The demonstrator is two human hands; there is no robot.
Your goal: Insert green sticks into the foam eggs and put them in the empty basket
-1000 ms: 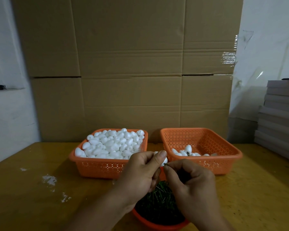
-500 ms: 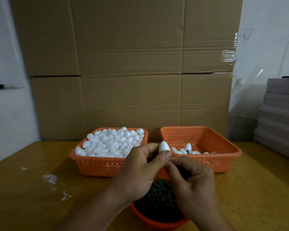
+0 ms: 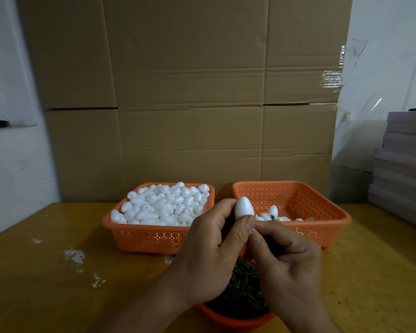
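Pinching an egg (image 3: 243,207) upright in my left hand (image 3: 209,258) | right hand (image 3: 286,260) curled beneath it, fingertips touching, contents unseen | above stick bowl (image 3: 228,319)

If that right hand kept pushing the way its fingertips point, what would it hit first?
Almost at once the left hand, whose thumb pinches the foam egg; the right hand already seems to touch it, though depth is unclear.

Nothing to read here: no lettering, label, brand or number shows on the cardboard wall (image 3: 187,92) or the baskets before it.
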